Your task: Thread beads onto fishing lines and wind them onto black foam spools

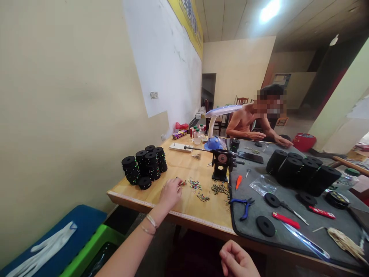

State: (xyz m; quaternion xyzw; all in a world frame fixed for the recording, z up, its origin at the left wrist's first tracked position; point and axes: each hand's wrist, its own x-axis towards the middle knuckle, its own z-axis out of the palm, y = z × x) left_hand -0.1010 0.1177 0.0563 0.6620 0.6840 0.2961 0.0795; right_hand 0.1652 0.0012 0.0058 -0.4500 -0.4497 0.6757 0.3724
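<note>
My left hand (pixel 171 192) rests on the wooden table with its fingertips pinched together, over something small that I cannot make out. Just right of those fingers lies a loose pile of small coloured beads (pixel 195 184). Two heaps of tiny brass-coloured metal parts (pixel 219 188) are spread further right. My right hand (pixel 238 257) hangs in front of the table's near edge, fingers curled and thumb against the index finger; whatever it may hold is hidden. Left of my left hand stand stacks of black foam spools (pixel 151 163) with coloured bits along their sides.
A black hand-cranked winder (pixel 221 163) stands mid-table, with a blue-based lamp (pixel 213 142) behind. On the grey mat (pixel 225 215) lie blue pliers (pixel 245 206), an orange-handled tool (pixel 238 182) and more black spools (pixel 294 169). Across the table sits another person (pixel 248 121), hands over the mat.
</note>
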